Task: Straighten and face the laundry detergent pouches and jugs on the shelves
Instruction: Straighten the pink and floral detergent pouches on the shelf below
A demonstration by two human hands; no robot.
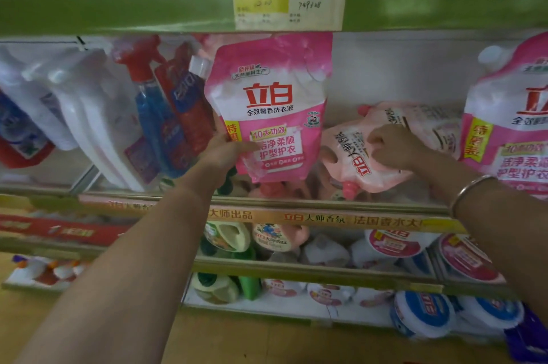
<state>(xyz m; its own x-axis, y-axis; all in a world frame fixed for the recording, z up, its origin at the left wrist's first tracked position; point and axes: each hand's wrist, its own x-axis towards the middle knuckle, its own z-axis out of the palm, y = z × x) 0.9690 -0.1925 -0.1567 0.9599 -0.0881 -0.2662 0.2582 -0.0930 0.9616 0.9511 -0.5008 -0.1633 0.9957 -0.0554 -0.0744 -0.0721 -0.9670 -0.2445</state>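
A bright pink and white detergent pouch (271, 105) stands upright on the middle shelf, label facing me. My left hand (228, 153) holds its lower left edge, thumb on the front. Just to its right a pale pink pouch (355, 162) lies on its side, its red cap (350, 188) pointing down at the shelf lip. My right hand (391, 147) grips this lying pouch from above with curled fingers. A second pale pink pouch (427, 120) lies behind it. Another upright pink pouch (510, 123) stands at the far right.
Spray bottles (154, 108) and white jugs (89, 114) lean at the left of the same shelf. A green shelf edge with a price label (289, 4) runs overhead. Lower shelves hold green jugs (228, 237) and round tubs (424, 313). The floor is tan.
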